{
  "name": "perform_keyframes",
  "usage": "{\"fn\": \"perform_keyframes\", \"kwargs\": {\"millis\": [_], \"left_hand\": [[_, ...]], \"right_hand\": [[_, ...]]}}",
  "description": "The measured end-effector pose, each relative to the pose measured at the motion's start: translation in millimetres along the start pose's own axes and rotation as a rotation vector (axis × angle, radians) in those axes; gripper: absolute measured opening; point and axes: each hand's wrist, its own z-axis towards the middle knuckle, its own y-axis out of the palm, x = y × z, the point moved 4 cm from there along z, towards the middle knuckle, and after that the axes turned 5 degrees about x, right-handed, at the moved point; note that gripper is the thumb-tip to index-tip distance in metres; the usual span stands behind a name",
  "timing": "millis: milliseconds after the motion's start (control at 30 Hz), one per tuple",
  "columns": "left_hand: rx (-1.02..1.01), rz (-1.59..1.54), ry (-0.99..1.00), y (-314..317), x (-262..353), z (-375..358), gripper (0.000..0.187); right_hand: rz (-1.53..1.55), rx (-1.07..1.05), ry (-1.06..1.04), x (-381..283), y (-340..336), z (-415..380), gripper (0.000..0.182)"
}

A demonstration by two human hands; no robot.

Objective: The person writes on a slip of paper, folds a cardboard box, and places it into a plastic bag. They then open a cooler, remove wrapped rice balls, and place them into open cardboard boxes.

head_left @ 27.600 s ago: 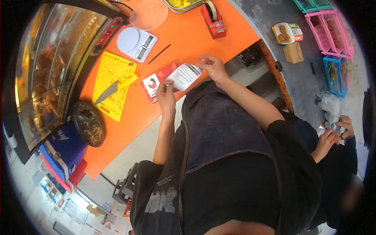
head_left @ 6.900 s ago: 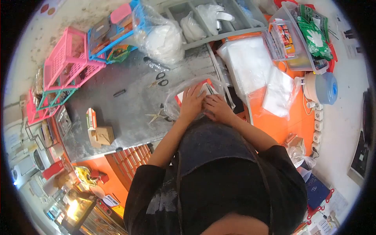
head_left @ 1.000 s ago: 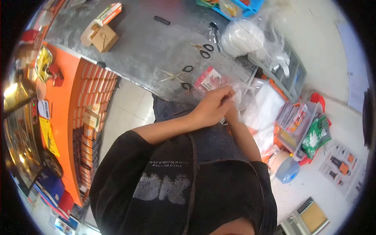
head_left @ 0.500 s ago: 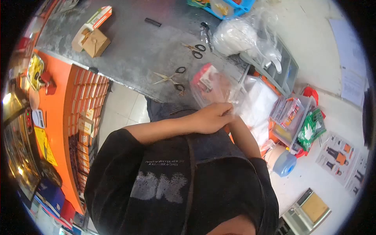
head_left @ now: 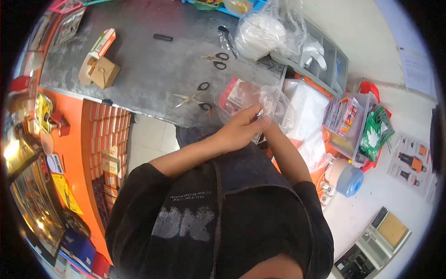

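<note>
Thumb and fingers of my left hand (head_left: 241, 128) are pinched on the gathered edge of a clear plastic bag (head_left: 274, 104). Inside the bag shows a red and white package (head_left: 234, 95), over the table's near edge. My right forearm (head_left: 290, 151) reaches up from the right behind my left hand; the fingers of that hand are hidden or blurred behind the plastic. Open scissors (head_left: 193, 98) lie left of the bag, and a second pair (head_left: 216, 60) lies farther back on the grey table (head_left: 144, 69).
A brown cardboard box (head_left: 104, 73) and a black strip (head_left: 162, 37) lie on the table. At the back right are a white plastic-wrapped bundle (head_left: 260, 35) and a grey divided tray (head_left: 337, 69). A clear bin (head_left: 350, 135) and a blue-ended roll (head_left: 349, 181) are on the right.
The view has shifted, so the table things appear farther left. My left hand has moved up along the bag's gathered edge, and the bag has turned slightly.
</note>
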Motion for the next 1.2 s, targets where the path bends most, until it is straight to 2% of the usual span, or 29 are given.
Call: {"fn": "perform_keyframes", "kwargs": {"millis": [67, 133, 167, 233, 333, 367, 500, 567, 600, 633, 700, 733, 767, 800, 833, 900, 933, 1000, 1033, 1067, 1133, 1200], "left_hand": [[0.028, -0.04, -0.01, 0.3, 0.5, -4.3, 0.021], [-0.078, -0.028, -0.333, 7.5, -13.1, -7.1, 0.024], [-0.077, -0.027, -0.331, 9.1, -16.8, -5.1, 0.024], [-0.104, 0.215, -0.194, 11.5, -20.3, -1.1, 0.022], [0.013, 0.191, -0.08, -1.7, -4.5, 7.1, 0.02], [0.016, -0.004, -0.189, -3.2, 0.8, 5.0, 0.017], [-0.03, 0.053, -0.19, -1.0, 16.2, 1.0, 0.018], [0.135, 0.281, 0.07, -14.5, 33.7, 1.7, 0.019], [0.208, 0.288, 0.041, -23.0, 41.6, 1.0, 0.021], [0.284, 0.295, 0.01, -32.1, 48.9, -1.1, 0.023], [0.45, 0.136, 0.045, -52.1, 56.3, 0.8, 0.025], [0.41, -0.036, 0.164, -59.0, 60.4, 1.8, 0.022], [0.368, -0.214, 0.279, -64.1, 64.7, 3.2, 0.019], [0.342, -0.203, 0.269, -63.5, 68.1, 5.4, 0.019], [0.394, -0.186, 0.274, -64.7, 72.3, 5.6, 0.02], [0.441, -0.163, 0.272, -62.7, 74.0, 3.0, 0.021], [0.415, -0.174, 0.285, -59.3, 73.8, 2.2, 0.022], [0.384, -0.178, 0.295, -58.6, 71.1, 0.8, 0.022], [0.258, -0.11, 0.296, -56.6, 68.1, 2.3, 0.023], [0.134, -0.042, 0.295, -53.0, 67.0, 3.1, 0.025], [0.113, 0.06, 0.237, -32.3, 65.4, 9.4, 0.026], [0.017, 0.157, 0.174, -1.9, 60.4, 17.4, 0.04]], "right_hand": [[0.019, -0.031, -0.024, 2.3, 3.1, 5.5, 0.068], [0.029, -0.043, -0.031, -3.9, 4.1, 8.7, 0.068], [0.024, -0.087, 0.03, -9.6, 5.8, 11.6, 0.067], [0.008, -0.112, 0.094, -13.8, 6.2, 12.1, 0.066], [-0.069, 0.002, 0.016, -19.7, 7.8, 1.8, 0.062], [-0.088, 0.029, 0.007, -19.4, 7.9, -0.4, 0.061], [-0.112, 0.077, -0.054, -15.2, -0.1, -1.4, 0.056], [-0.139, 0.066, -0.145, -24.1, -40.4, -11.6, 0.053], [-0.162, 0.031, -0.134, -30.6, -67.5, -23.8, 0.052], [-0.162, -0.105, 0.002, -36.2, -96.8, -35.5, 0.056], [-0.358, -0.13, 0.056, -23.1, -125.2, -51.7, 0.035], [-0.353, -0.116, 0.089, -21.5, -139.8, -62.6, 0.035], [-0.39, 0.039, 0.145, -20.9, -159.7, -72.7, 0.041], [-0.43, 0.194, 0.198, -18.8, -174.0, -82.4, 0.048], [-0.434, 0.209, 0.219, -14.7, -176.0, -89.1, 0.048], [-0.459, 0.527, 0.44, -3.3, -184.1, -109.5, 0.039], [-0.458, 0.535, 0.454, 11.3, -181.5, -119.8, 0.039], [0.691, -0.14, 0.937, 56.5, -137.9, -143.1, 0.026], [1.347, 0.29, 0.93, 24.7, -145.0, -138.3, 0.028], [1.354, 0.293, 0.924, 7.7, -152.5, -128.2, 0.028], [1.689, 0.554, 0.64, -19.0, -170.3, -111.9, 0.026], [1.636, 0.522, 0.584, -27.3, -164.3, -98.8, 0.022]]}}
